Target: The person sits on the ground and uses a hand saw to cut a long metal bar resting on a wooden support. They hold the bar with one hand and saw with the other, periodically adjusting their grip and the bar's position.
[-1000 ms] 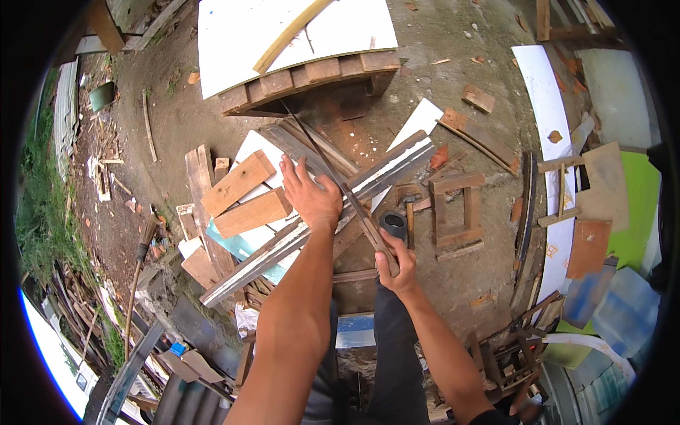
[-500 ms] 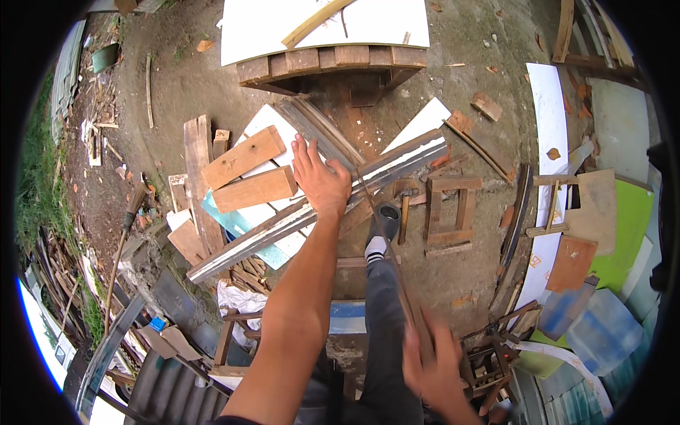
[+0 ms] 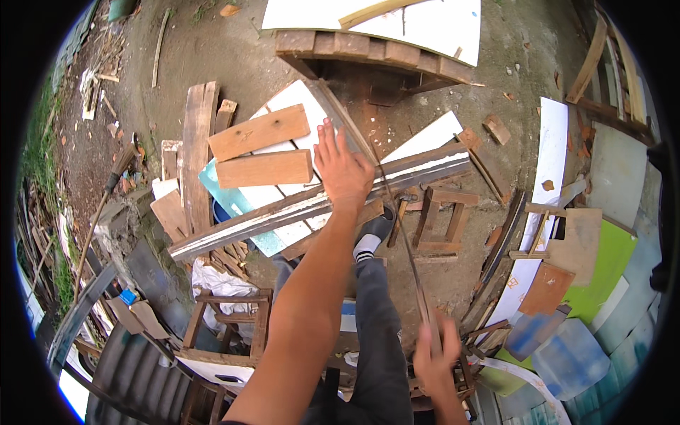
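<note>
My left hand (image 3: 344, 171) lies with fingers stretched across a long dark wooden beam (image 3: 265, 222) that has a white stripe along it. Its fingertips reach past the beam toward two short brown boards (image 3: 263, 168). In my right hand (image 3: 434, 360), at the lower right, is the handle end of a handsaw (image 3: 405, 234). The long thin blade runs up to the beam and crosses it just right of my left hand. Motion blurs the right hand, and the handle is mostly covered by its fingers. My shoe (image 3: 375, 225) stands below the beam, close to the blade.
White panels (image 3: 287, 103) lie under the boards and beam. A slatted wooden bench (image 3: 375, 48) with a white top stands ahead. A hammer (image 3: 398, 221) and a small wooden frame (image 3: 443, 221) lie right of my foot. A wooden stool frame (image 3: 227, 322) stands at lower left.
My view has shifted and tilted, so the beam and panels appear turned. My right hand still moves with the saw; the left hand stays on the beam.
</note>
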`<state>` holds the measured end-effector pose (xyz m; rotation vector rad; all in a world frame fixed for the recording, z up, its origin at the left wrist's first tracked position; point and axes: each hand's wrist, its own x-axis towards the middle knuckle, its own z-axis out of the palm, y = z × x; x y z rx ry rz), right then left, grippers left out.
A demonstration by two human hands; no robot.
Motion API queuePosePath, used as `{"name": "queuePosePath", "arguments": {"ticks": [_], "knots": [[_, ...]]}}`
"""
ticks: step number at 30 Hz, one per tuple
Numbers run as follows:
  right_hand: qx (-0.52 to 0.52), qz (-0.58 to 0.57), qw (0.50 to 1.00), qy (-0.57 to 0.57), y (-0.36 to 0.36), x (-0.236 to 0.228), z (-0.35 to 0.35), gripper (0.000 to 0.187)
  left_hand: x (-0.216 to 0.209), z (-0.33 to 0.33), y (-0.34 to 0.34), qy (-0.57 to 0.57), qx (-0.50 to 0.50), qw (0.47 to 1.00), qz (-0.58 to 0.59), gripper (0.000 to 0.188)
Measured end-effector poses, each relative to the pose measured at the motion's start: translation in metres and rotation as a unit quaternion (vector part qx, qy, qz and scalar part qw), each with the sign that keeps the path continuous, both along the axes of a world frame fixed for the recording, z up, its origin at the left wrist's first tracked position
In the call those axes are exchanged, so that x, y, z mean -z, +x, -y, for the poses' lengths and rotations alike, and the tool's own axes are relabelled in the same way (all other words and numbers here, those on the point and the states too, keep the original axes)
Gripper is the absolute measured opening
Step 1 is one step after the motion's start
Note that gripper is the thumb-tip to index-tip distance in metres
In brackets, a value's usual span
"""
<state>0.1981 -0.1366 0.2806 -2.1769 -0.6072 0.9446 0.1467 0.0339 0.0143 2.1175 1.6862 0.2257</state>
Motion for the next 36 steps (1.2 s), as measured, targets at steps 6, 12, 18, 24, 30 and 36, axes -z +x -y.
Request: {"name": "queuePosePath", "arguments": {"ticks": [6,12,18,24,30,36], "knots": [[0.079,-0.011,0.996,0.037,0.012,0.157,-0.001,0.022,0.0,0.005,0.018,-0.002,0.01,0.999,0.034,0.059],[0.064,-0.021,0.998,0.019,0.011,0.146,0.007,0.027,0.002,0.003,0.002,0.03,0.011,0.99,0.137,0.056],[0.125,0.014,0.991,0.042,-0.024,0.154,0.01,0.03,-0.035,0.019,-0.062,0.003,0.128,0.932,0.34,0.046],[0.191,-0.018,0.974,0.125,-0.063,0.171,0.054,0.03,-0.083,0.035,-0.184,0.03,0.074,0.958,0.275,0.026],[0.195,-0.015,0.966,0.169,-0.076,0.175,0.055,0.03,-0.081,0.015,-0.194,-0.104,0.188,0.966,0.146,0.049],[0.219,-0.033,0.969,0.107,-0.057,0.155,0.036,0.029,-0.079,-0.002,-0.207,-0.121,0.24,0.963,0.028,0.074]]}}
